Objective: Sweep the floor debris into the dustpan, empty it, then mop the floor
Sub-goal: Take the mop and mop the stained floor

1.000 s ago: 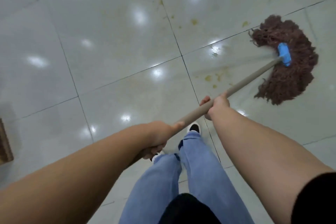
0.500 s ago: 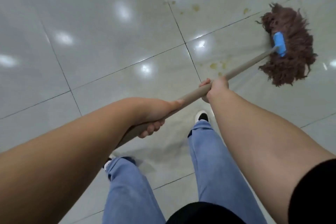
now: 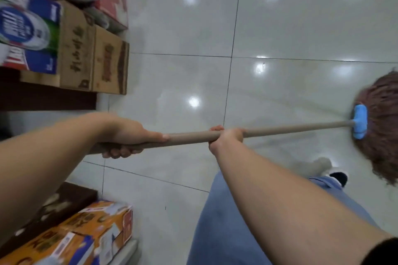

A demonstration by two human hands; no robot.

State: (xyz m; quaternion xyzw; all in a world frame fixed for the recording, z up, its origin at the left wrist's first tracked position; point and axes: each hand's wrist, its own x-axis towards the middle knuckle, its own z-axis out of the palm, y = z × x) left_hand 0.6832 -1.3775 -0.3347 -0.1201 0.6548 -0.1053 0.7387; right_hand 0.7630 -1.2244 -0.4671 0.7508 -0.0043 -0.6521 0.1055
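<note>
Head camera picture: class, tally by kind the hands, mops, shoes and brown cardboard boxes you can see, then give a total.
Hands: 2, left hand and right hand
Mops: 1, mop
Shoes: 1, shoe
Brown cardboard boxes: 2, and
Total: 6

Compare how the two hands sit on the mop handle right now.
The left hand grips the handle near its top end; the right hand grips further down, closer to the mop head. The left hand's fingertips show curled under the handle, while the right hand shows mostly its back and knuckles. The left hand lies nearer the boxes. Both wrap fully round the handle.
</note>
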